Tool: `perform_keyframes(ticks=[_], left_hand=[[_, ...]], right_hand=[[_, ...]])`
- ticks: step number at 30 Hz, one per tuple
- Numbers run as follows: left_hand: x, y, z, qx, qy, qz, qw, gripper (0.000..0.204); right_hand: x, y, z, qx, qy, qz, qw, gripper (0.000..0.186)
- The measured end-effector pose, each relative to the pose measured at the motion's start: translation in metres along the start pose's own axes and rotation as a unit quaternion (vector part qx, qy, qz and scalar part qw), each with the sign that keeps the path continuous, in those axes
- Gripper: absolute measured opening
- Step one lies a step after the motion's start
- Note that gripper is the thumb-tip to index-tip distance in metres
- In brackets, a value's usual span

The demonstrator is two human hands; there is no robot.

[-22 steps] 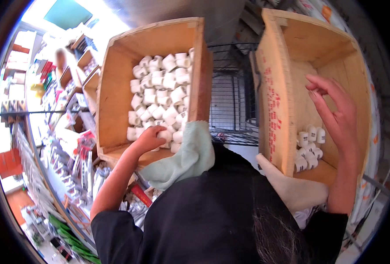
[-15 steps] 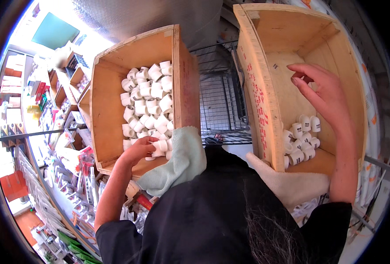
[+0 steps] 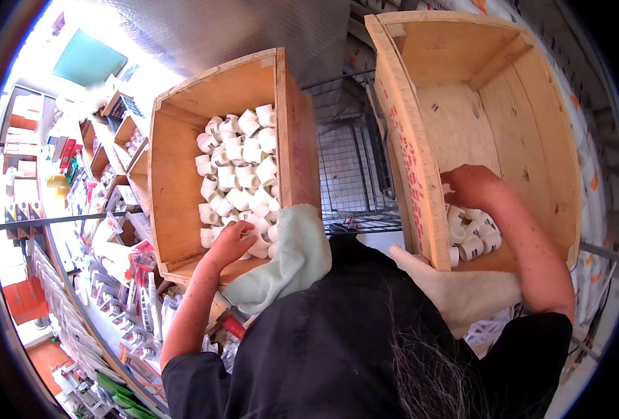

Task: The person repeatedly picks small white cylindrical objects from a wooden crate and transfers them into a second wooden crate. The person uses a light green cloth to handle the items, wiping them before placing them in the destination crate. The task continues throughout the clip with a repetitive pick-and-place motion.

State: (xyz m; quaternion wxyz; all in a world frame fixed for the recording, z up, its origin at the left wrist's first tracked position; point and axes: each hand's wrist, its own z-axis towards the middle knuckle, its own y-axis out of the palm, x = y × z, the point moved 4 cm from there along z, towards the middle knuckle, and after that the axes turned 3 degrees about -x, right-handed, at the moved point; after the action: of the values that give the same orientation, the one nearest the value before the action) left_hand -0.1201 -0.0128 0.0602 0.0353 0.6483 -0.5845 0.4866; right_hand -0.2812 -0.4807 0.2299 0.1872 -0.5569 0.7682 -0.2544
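Observation:
A wooden box (image 3: 215, 77) on the left holds a heap of white plastic pipe elbows (image 3: 243, 174) with small dark labels. At its near end my left hand (image 3: 231, 244) has its fingers bent around a pipe elbow (image 3: 259, 246) on top of the heap. In the right wooden box (image 3: 456, 115), several labelled elbows (image 3: 472, 246) lie grouped at the near left corner. Just above them, close to the left wall, my right hand (image 3: 475, 187) is closed, with a bit of a white elbow (image 3: 447, 188) showing at its fingers, whose tips are partly hidden.
A green cloth (image 3: 288, 251) hangs over the left box's near corner, and a beige cloth (image 3: 463, 293) covers the right box's near edge. Between the boxes stands a black wire rack (image 3: 358, 167). Shelves crowded with packaged goods (image 3: 114, 279) run along the left.
My right hand has come down and toward the left wall of its box, over the grouped elbows. My left hand stays at the near end of the heap, fingers slightly shifted.

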Motion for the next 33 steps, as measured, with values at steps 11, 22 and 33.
perform_keyframes(ticks=[11,22,33], left_hand=[[0.007,-0.007,-0.002,0.029,-0.026,-0.006,0.999,0.043],[0.124,-0.056,-0.033,0.173,0.147,-0.151,0.962,0.027],[0.313,-0.064,-0.076,0.163,0.447,-0.145,0.867,0.066]], right_hand=[[0.012,0.031,0.032,-0.005,0.036,0.011,0.999,0.034],[0.016,-0.08,-0.053,0.301,-0.065,0.249,0.918,0.027],[-0.054,-0.087,-0.136,0.476,-0.305,0.228,0.793,0.04]])
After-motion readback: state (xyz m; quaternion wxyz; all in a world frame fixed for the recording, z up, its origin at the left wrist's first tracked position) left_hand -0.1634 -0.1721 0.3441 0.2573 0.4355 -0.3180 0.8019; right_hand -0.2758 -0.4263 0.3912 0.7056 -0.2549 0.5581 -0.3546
